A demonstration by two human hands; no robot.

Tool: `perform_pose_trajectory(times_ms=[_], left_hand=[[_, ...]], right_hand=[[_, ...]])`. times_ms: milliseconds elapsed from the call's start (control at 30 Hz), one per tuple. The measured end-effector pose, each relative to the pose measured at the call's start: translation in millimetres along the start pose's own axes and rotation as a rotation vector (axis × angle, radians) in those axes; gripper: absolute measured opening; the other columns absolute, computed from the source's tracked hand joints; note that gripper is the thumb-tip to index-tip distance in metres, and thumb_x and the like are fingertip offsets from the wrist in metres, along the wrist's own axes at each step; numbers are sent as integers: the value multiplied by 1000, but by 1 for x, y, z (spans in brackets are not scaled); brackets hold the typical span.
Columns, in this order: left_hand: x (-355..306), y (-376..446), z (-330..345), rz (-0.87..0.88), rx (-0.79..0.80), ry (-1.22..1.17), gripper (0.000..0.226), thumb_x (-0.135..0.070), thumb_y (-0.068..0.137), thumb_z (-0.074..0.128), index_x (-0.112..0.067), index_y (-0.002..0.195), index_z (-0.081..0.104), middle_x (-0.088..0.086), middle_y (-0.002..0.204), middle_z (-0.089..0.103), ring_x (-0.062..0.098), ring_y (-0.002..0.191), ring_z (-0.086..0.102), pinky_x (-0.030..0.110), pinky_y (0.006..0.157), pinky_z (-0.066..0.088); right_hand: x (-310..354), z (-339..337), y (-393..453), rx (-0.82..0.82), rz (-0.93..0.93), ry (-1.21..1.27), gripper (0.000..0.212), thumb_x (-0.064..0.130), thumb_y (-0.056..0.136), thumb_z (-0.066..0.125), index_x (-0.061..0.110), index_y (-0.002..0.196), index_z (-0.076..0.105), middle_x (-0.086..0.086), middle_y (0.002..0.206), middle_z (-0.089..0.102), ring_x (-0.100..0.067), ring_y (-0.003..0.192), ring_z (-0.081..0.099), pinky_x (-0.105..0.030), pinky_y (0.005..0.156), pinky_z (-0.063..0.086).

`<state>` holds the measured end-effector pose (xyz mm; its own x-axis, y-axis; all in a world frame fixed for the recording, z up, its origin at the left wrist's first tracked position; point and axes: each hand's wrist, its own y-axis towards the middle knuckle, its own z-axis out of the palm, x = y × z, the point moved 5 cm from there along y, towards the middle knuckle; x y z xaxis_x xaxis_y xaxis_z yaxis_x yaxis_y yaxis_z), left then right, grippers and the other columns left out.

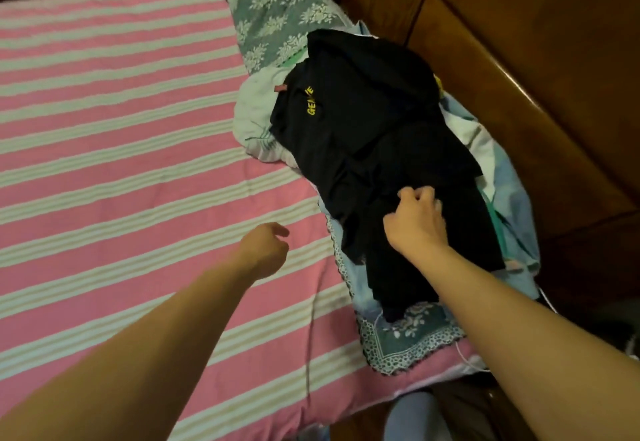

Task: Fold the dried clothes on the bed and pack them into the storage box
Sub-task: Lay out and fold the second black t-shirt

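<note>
Pink bed [121,135] holds soft clothes [374,135] by its right edge; right hand [415,222] pinches black cloth; left hand [265,250] curls empty.

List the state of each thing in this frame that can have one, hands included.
Right hand: closed, pinching the black fabric.
Left hand: loosely curled, holding nothing, above the striped sheet.
Black garment: unfolded, crumpled, on top of the pile.
Pale clothes: unfolded, bunched under the black garment.
Striped sheet: spread flat on the bed.
Floral mat: lying flat, partly covered by clothes.
Storage box: not in view.
</note>
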<state>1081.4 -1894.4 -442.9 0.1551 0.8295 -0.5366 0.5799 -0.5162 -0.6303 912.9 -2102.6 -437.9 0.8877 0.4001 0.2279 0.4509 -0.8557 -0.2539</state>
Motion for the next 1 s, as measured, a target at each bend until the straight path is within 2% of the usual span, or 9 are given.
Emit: perform_pose_trajectory(times_ms=[100,233,400,567,667,767,833,900,1000], left_hand=[[-29,6,3,33,-25,7,41,-6,97,49,-14,136,61,13,131,64,29,98,66,33,78,53],[-54,2,-3,65,-68,22,40,-7,98,49,-15,136,60,9,130,64,22,89,65,29,75,50],[-62,-26,-31,48,-117,69,39,-10,99,49,-20,135,61,4,135,64,24,109,63,36,95,52],[-69,-47,-60,56,-214,43,38,-7,99,50,-18,134,63,6,125,68,22,91,63,26,73,51],[-72,-59,-68,76,-247,-27,37,-12,99,56,-19,136,59,3,117,68,16,73,62,21,52,45],[-76,-76,-76,149,-280,-23,56,-32,92,71,-26,142,47,-2,128,61,13,93,65,24,66,51],[-80,-89,-85,247,-325,-91,70,-32,86,77,-23,146,41,-3,133,58,14,114,59,17,76,51],[-86,-107,-98,338,-395,-135,64,-20,90,71,-14,146,40,-1,134,55,11,121,53,4,74,46],[-91,-139,-123,446,-515,-167,46,-21,89,60,-18,135,52,-1,123,64,9,116,60,14,85,50]], right_hand=[[29,-23,24,-107,-229,95,36,18,91,59,23,127,52,-6,140,31,-27,122,40,-35,96,43],[55,-14,72,143,-150,440,40,22,92,59,33,131,56,-2,132,35,-22,99,54,-29,84,46],[67,5,89,296,6,668,55,26,95,54,29,150,45,-4,156,27,-32,138,34,-40,114,34],[110,-35,60,88,-305,780,38,12,102,45,10,138,56,-3,148,43,-22,136,40,-27,112,32],[154,-60,16,131,-517,888,39,-2,98,41,8,128,64,0,136,51,-13,127,47,-15,102,32],[190,-90,-34,214,-689,988,49,-13,90,37,9,123,67,10,126,48,-1,119,43,-6,100,31],[206,-107,-62,248,-734,1073,56,-16,83,35,10,120,68,12,124,49,-5,124,44,-12,106,33],[217,-119,-85,271,-757,1162,58,-15,80,36,14,116,71,11,121,52,-12,127,47,-32,110,41],[227,-132,-115,360,-761,1243,58,-4,79,36,36,95,75,6,124,57,-20,120,57,-45,105,49]])
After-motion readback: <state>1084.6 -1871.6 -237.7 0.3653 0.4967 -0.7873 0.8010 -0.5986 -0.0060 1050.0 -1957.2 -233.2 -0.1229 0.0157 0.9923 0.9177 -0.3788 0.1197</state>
